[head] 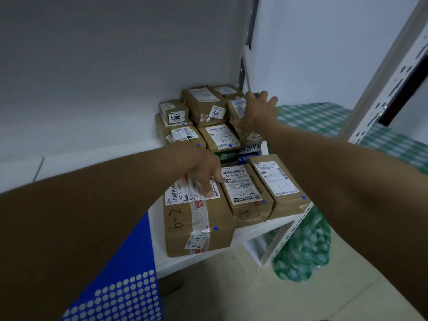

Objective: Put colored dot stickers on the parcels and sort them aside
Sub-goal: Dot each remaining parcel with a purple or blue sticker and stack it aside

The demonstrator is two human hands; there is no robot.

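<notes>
Several brown cardboard parcels with white labels and small blue dot stickers fill a white shelf [254,229]. My left hand [205,171] rests fingertips-down on the label of the front-left parcel marked "6-2" [196,230]. Beside it stand the parcels marked "3-2" [245,195] and "1-1" [279,181]. My right hand [257,112] reaches to the back right, fingers spread and straight, thumb low, against a small tilted parcel [237,106] on top of the stack. A blue sticker sheet [115,297] with rows of pale dots lies under my left forearm.
White walls close the shelf at the back and left. A green checked cloth [312,117] covers a surface to the right and hangs down to the floor. A perforated white shelf post [393,66] stands at the right. Pale tiled floor [231,286] lies below.
</notes>
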